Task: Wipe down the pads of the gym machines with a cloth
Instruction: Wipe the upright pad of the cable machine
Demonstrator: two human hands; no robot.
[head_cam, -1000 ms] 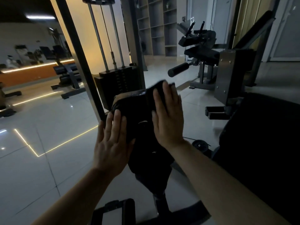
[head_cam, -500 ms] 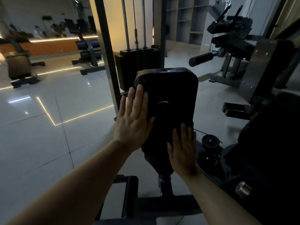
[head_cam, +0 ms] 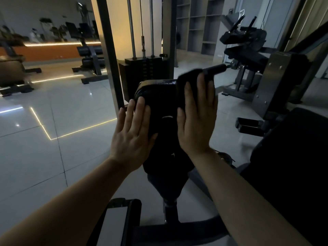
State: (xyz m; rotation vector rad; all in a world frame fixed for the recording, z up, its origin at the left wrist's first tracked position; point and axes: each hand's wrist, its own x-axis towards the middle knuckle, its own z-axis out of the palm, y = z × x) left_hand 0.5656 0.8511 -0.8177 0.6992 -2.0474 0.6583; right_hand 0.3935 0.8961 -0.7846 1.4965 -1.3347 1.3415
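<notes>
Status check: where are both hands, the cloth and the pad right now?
Left hand flat, bracing black padded cushion at its left edge. Right hand flat, pressing dark folded cloth on cushion's upper right. Nothing blocking the wipe.

black pad (head_cam: 159, 102); black cloth (head_cam: 188, 77); pale glossy floor tiles (head_cam: 53, 157).

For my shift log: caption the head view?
Right hand presses dark cloth on machine pad; left hand steadies it.
</notes>
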